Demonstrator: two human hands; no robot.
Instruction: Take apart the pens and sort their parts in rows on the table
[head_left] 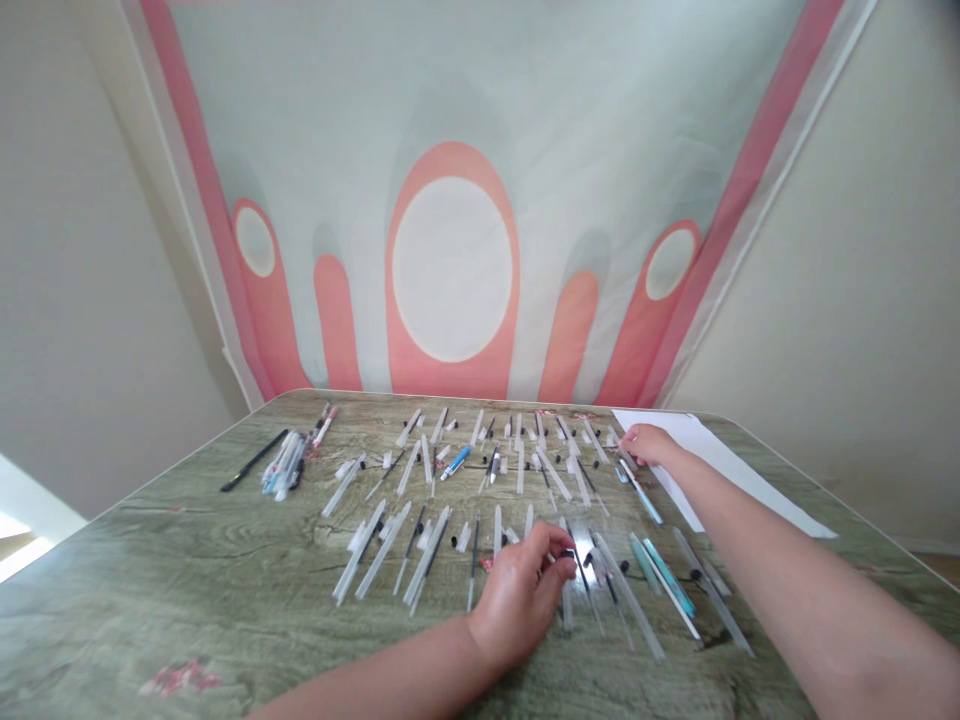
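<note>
My left hand (pixel 523 592) rests low on the table, its fingers curled in a pinch on a small black pen part (pixel 571 555) among the front row of clear pen barrels (pixel 382 548). My right hand (pixel 649 443) reaches to the far right of the back row, fingers closed over a clear pen piece (pixel 628 462) beside a teal-tipped pen (pixel 646 496). Several pen barrels, caps and black refills lie in two loose rows between the hands.
The green wood-grain table (pixel 187 570) carries a bundle of assembled pens (pixel 289 464) and a black pen (pixel 253 461) at back left. A white paper sheet (pixel 731 470) lies at back right. A patterned pink and grey cloth (pixel 450 200) hangs behind.
</note>
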